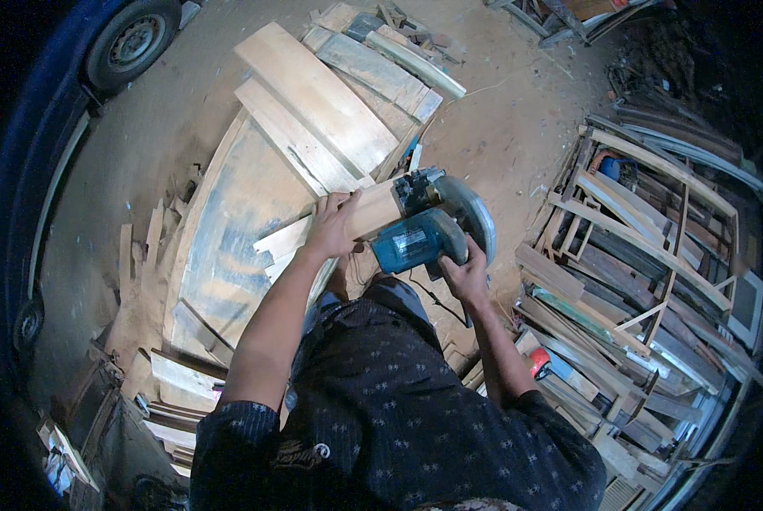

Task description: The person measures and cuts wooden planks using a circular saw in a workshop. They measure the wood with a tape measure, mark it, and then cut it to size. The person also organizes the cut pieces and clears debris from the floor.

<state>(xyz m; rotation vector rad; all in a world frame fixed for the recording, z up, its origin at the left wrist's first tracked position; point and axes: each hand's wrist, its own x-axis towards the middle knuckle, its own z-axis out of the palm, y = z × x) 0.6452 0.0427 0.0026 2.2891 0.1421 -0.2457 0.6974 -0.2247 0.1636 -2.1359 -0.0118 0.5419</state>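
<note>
My left hand (333,225) grips a pale plank (373,207) that lies across the work surface. My right hand (466,271) is wrapped round the rear handle of a teal circular saw (408,244). The saw's base and blade guard sit at the plank's right end; I cannot make out the blade. Beyond, pale boards (309,98) lie on a large sheet (219,238) with a curved edge and blue-grey stains. A black cord hangs below the saw.
A dark blue vehicle (62,77) stands at the left. Stacked timber and wooden frames (628,238) fill the right. Scrap pieces (147,243) lie left of the sheet, with more boards (177,375) at the lower left and a broken pile (556,21) at the back right.
</note>
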